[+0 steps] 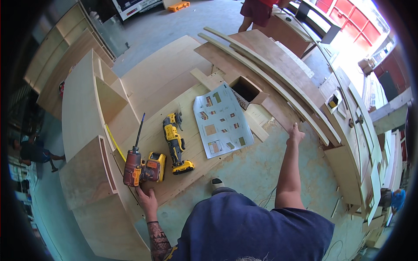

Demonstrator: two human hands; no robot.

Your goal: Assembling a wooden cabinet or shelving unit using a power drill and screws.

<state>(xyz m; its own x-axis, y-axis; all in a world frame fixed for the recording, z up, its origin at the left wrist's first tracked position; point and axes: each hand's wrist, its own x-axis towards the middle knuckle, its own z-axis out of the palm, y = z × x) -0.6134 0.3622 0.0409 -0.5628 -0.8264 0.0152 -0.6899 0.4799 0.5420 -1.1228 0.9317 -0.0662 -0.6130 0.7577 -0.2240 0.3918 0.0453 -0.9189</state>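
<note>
My left hand [149, 202] lies at the panel's near edge, finger and thumb apart, just below a cordless drill [133, 168]. It holds nothing that I can see. The drill has a long dark bit, a reddish-brown body and a yellow-edged battery. Beside it on the pale plywood panel [196, 104] rests a yellow and black cordless oscillating tool [174, 141]. A printed sheet with small furniture drawings [223, 119] covers the panel's right part. Stretched out to the right, my right hand [296, 134] is closed at the near end of a brown plywood board [274, 108].
An open cardboard box [247, 91] stands behind the sheet. Long wooden strips [270, 74] slant across the boards at right. A plywood cabinet carcass [98, 93] stands at left, with a yellow tape [114, 141] along it. Other people are at the far side [254, 15] and left [35, 150].
</note>
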